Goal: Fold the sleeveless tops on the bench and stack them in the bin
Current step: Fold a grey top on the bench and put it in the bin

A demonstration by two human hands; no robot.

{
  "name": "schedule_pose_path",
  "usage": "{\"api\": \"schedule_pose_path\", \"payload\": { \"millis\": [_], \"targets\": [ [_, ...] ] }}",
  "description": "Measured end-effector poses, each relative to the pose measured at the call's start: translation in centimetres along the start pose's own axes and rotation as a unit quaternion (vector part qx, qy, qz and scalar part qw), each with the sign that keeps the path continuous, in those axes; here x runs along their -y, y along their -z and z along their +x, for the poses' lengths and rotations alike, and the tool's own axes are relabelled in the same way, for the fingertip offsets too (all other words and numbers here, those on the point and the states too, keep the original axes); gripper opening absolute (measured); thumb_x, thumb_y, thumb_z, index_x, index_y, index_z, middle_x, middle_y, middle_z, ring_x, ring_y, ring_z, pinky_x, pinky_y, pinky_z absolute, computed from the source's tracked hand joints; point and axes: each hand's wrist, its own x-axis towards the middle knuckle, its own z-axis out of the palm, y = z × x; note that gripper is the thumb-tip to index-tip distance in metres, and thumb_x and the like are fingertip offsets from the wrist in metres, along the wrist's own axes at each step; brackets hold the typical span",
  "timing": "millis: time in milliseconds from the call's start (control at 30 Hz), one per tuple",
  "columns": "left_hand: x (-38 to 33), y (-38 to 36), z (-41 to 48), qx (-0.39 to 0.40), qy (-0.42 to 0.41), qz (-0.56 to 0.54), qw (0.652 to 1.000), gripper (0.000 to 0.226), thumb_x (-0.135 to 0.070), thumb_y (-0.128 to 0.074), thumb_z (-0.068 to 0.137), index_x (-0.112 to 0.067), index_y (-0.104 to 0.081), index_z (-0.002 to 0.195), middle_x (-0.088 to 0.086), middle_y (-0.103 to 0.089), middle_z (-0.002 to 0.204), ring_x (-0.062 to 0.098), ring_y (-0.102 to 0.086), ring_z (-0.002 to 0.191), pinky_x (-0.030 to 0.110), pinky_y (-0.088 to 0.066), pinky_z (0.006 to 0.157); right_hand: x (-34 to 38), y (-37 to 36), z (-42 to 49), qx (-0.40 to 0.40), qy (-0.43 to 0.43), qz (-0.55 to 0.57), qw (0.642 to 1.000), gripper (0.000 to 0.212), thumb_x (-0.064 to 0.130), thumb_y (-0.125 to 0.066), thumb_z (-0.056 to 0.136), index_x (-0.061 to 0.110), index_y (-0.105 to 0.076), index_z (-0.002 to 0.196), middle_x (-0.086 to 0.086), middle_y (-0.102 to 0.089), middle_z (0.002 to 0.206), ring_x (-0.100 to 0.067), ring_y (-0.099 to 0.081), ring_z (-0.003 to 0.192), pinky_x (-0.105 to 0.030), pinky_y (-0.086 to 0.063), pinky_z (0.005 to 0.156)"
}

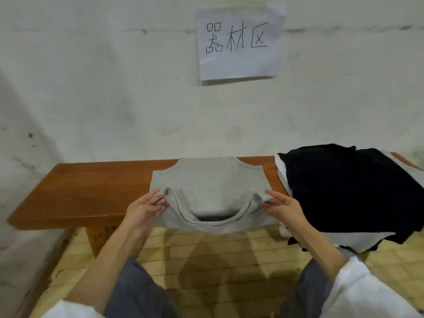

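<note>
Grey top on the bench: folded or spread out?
Folded over: left hand and right hand pinch the grey top by its straps, neckline end over a lower layer.

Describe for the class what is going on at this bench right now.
A person is folding a grey sleeveless top laid across the wooden bench, with its near part hanging over the front edge. The left hand and right hand each pinch a shoulder strap. A pile of black and white garments lies at the right.
</note>
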Motion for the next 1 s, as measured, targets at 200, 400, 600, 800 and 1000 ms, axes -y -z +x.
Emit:
{"api": "schedule_pose_path", "payload": {
  "millis": [200,400,600,800,1000],
  "targets": [
    [-0.2,0.6,0.0,-0.239,-0.143,0.216,0.936,0.007,-0.02,-0.072,0.083,-0.013,-0.068,0.084,0.006,-0.068,0.086,0.029,-0.064,0.089,0.046,-0.053,0.086,1.5,-0.1,-0.4,-0.175,0.11,-0.189,0.96,0.011,0.008,-0.065,0.087,0.014,-0.073,0.084,0.0,-0.069,0.073,-0.015,-0.064,0.068,-0.025,-0.051,0.058],
    [0.8,0.3,-0.6,-0.19,-0.292,0.312,0.884,0.013,-0.024,-0.055,0.095,-0.012,-0.06,0.094,0.001,-0.059,0.093,0.017,-0.054,0.086,0.027,-0.042,0.074,-0.1,-1.1,0.7,-0.3,0.146,-0.231,0.914,0.043,0.037,-0.062,0.089,0.006,-0.051,0.061,-0.002,-0.049,0.068,-0.013,-0.045,0.055,-0.023,-0.032,0.051],
    [-0.2,-1.3,0.1,-0.212,-0.376,0.279,0.858,0.009,-0.02,-0.046,0.099,-0.014,-0.053,0.097,-0.009,-0.055,0.084,0.0,-0.051,0.077,0.018,-0.041,0.068,0.9,-2.0,2.0,-0.314,0.225,-0.091,0.918,0.014,0.028,-0.053,0.095,0.018,-0.055,0.086,-0.001,-0.053,0.081,-0.008,-0.05,0.069,-0.018,-0.04,0.064],
    [-4.1,-2.5,7.0,-0.274,-0.405,0.341,0.803,0.017,-0.022,-0.045,0.1,-0.007,-0.054,0.1,0.002,-0.056,0.082,0.018,-0.049,0.073,0.029,-0.032,0.064,4.9,-1.9,9.7,-0.315,0.21,-0.095,0.92,0.025,0.031,-0.05,0.097,0.016,-0.052,0.077,-0.001,-0.051,0.068,-0.01,-0.046,0.06,-0.022,-0.04,0.058],
    [-1.8,-0.4,15.3,-0.264,-0.293,0.534,0.748,0.02,-0.028,-0.042,0.1,-0.012,-0.053,0.096,0.008,-0.062,0.075,0.03,-0.059,0.066,0.041,-0.05,0.06,1.9,-2.3,17.5,-0.245,0.134,-0.298,0.913,0.029,0.031,-0.05,0.097,0.016,-0.047,0.072,0.0,-0.049,0.062,-0.024,-0.05,0.063,-0.031,-0.031,0.057]
  ]
}}
